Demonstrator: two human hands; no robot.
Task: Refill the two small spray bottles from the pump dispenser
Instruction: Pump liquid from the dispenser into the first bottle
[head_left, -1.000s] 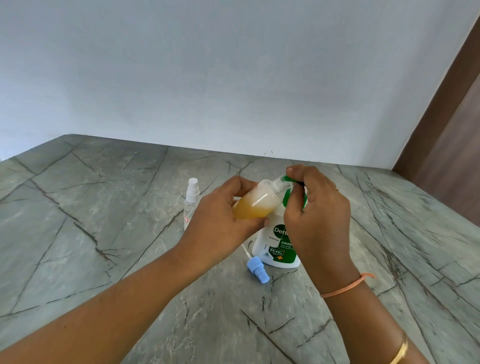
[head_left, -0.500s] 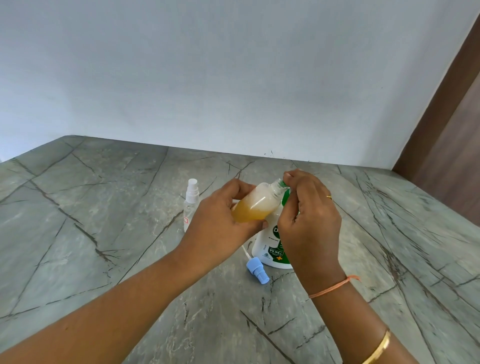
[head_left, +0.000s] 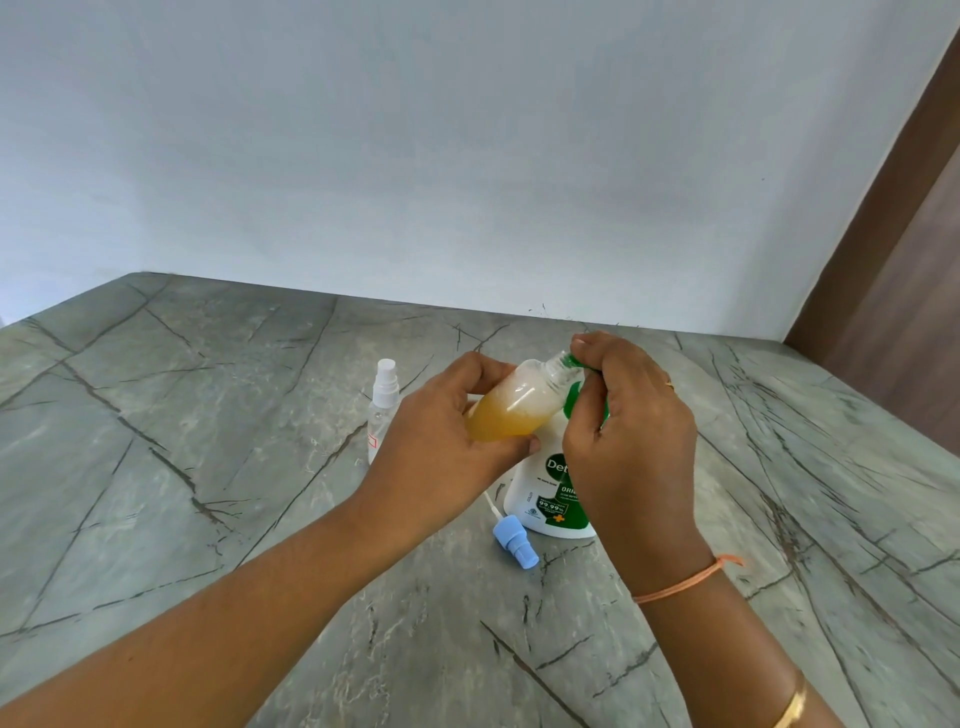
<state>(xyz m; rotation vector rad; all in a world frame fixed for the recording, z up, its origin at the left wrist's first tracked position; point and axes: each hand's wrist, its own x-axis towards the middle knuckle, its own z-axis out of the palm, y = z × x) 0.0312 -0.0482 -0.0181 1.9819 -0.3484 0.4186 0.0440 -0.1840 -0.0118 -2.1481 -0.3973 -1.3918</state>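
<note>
Over grey marble (head_left: 208, 467), left hand (head_left: 441, 447) grips amber-filled bottle (head_left: 514, 410); right hand (head_left: 628, 431) pinches green nozzle (head_left: 574, 361)

pump dispenser (head_left: 531, 494) label, "Det", "ORI", "99.99%"

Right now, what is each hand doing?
Left hand: holds the small spray bottle, tilted.
Right hand: grips the pump dispenser by its top.

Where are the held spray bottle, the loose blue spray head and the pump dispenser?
held spray bottle (head_left: 511, 418), head view, on its amber-filled belly.
blue spray head (head_left: 511, 540), head view, on its blue collar.
pump dispenser (head_left: 527, 491), head view, on the white body left of the label.
</note>
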